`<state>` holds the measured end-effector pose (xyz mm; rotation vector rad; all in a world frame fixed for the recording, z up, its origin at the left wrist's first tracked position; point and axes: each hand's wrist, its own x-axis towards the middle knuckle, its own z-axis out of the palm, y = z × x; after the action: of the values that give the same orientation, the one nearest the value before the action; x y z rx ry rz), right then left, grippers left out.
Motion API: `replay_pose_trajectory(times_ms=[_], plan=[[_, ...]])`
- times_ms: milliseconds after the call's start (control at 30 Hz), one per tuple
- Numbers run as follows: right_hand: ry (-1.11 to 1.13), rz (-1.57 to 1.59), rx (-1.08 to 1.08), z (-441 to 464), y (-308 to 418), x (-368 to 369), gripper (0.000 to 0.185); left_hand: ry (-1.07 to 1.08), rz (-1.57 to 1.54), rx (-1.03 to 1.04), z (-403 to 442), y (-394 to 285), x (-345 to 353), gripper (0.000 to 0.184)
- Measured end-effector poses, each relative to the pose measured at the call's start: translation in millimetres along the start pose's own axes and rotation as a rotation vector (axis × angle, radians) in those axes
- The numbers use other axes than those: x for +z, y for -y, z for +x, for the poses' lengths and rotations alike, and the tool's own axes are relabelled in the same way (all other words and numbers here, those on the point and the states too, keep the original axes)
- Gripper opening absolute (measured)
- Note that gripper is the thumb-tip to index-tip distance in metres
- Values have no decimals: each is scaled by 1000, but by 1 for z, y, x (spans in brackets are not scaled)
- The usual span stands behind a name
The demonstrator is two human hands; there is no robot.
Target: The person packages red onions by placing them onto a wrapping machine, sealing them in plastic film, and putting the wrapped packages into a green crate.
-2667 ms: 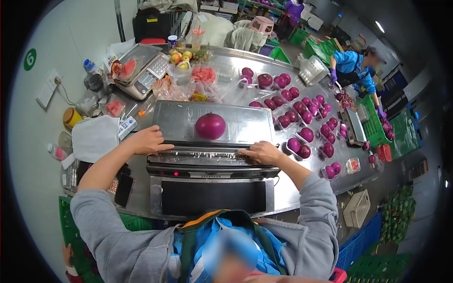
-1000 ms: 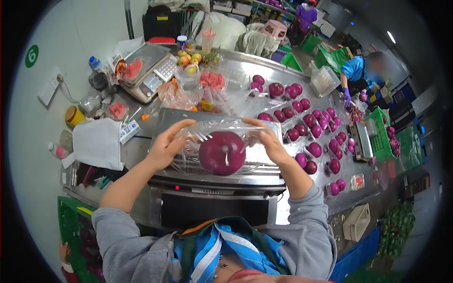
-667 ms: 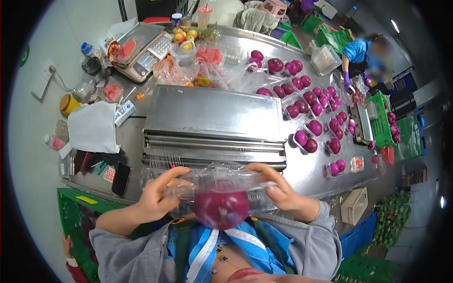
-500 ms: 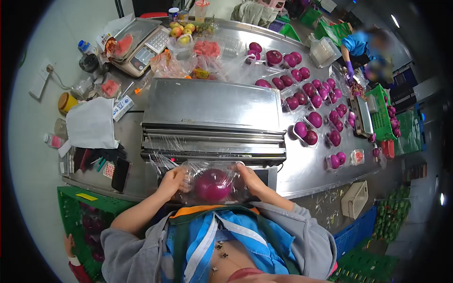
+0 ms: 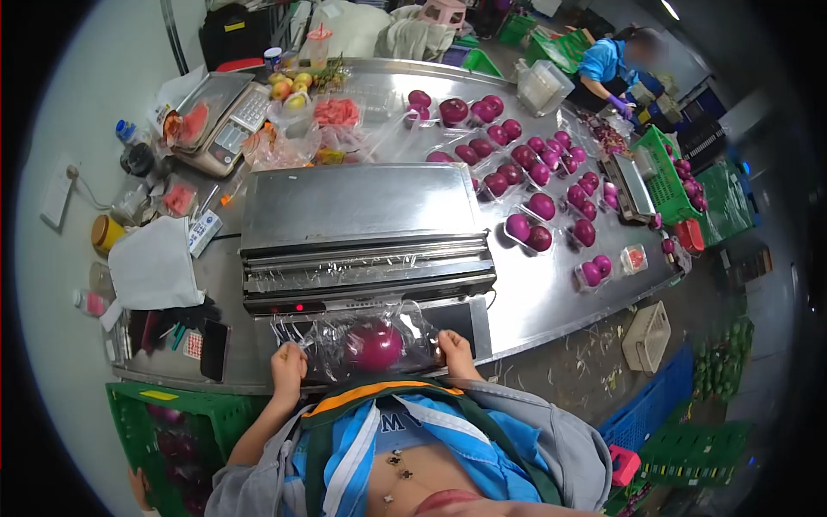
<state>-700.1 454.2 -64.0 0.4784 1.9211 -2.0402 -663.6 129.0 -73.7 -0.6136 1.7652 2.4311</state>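
Note:
In the head view a large red onion (image 5: 376, 346) sits close to my body on the dark plate (image 5: 469, 332) in front of the wrapping machine (image 5: 362, 202). Clear cling film (image 5: 415, 324) lies over and around it. My left hand (image 5: 289, 366) pinches the film's left edge, which is drawn into creases. On the other side, my right hand (image 5: 454, 348) has its fingers closed on the right edge. Whether a tray is under the onion I cannot tell. A red light glows on the machine's front.
Packed red onions (image 5: 540, 205) in trays cover the table's right side. A scale (image 5: 228, 138), watermelon pieces (image 5: 336, 112) and apples (image 5: 291, 84) stand at the back left. A phone (image 5: 215, 349) lies left. A co-worker in purple gloves (image 5: 620, 105) stands far right beside a green crate (image 5: 668, 177).
Both hands have moved apart from close beside the onion, pulling the film outward; the left hand is also lower. The camera view has shifted. The co-worker's posture differs.

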Motion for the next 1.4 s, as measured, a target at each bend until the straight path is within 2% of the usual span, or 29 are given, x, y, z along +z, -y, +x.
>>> replay_pose_trajectory(times_ms=[33,67,100,133,167,200,233,267,300,333,367,467,600,800,833,867,900,967,1000,1067,1100,1133,1167,1200,1267,1300,1333,1367,1400], plan=[[-39,107,79,-7,25,2,26,8,2,0,-10,-12,3,29],[-74,213,159,-12,40,-3,27,-26,-97,-110,-23,-29,4,30],[33,193,181,-16,41,-25,29,-62,-201,-211,-28,-38,5,31],[65,161,219,-30,46,-36,28,-61,-207,-202,-32,-20,-12,31],[86,93,285,-39,37,-45,28,75,173,-84,-43,21,-43,35],[105,29,355,-47,22,-51,29,154,249,-170,-48,46,-56,37],[142,112,472,-51,4,-52,29,241,330,-251,-53,71,-69,40],[178,198,588,-52,-20,-54,29,265,95,-533,-55,80,-73,41],[186,191,657,-42,-58,-62,26,73,120,-506,-60,64,-30,42],[124,391,695,-56,-32,-6,23,245,657,-233,-50,92,-18,37],[217,346,753,-36,-87,-21,26,297,769,-112,-44,95,-1,35],[295,295,709,-33,-83,4,26,372,498,-130,-43,81,46,29],[480,38,547,-48,-49,-17,25,457,273,-177,-53,68,68,23],[788,-690,132,-38,4,14,25,725,-10,-177,-89,38,96,24],[804,-660,165,-34,13,11,25,783,-75,-163,-97,33,99,25],[814,-450,268,-32,22,3,25,835,-141,-147,-104,28,102,26],[838,35,376,-27,26,-15,45,880,-205,-120,-112,21,103,28],[1185,127,355,-49,60,-19,89,930,-325,-46,-125,6,99,32],[1298,-114,86,-63,67,-4,94,910,-356,-6,-132,1,92,34],[1182,-568,-15,-77,74,29,96,726,-319,74,-144,13,74,39],[1172,-374,136,-73,61,41,91,482,-170,292,-136,69,61,38],[1143,-192,291,-67,43,49,87,304,-206,50,-148,62,48,44],[1090,-154,357,-62,26,53,87,104,-285,-181,-160,54,34,50],[1074,-194,269,-54,10,64,89,57,-304,-145,-172,56,16,50],[1095,-215,122,-57,-8,102,90,163,-709,123,-200,61,-20,68],[1136,-192,63,-71,-8,129,90,78,-548,319,-224,29,-27,77],[1215,-153,15,-105,9,173,88,-93,-447,409,-231,34,-41,72],[1272,-243,-90,-134,12,205,87,-343,-171,611,-232,32,-60,68],[1328,-336,-202,-161,11,235,85,-708,-100,519,-243,27,-85,65]])
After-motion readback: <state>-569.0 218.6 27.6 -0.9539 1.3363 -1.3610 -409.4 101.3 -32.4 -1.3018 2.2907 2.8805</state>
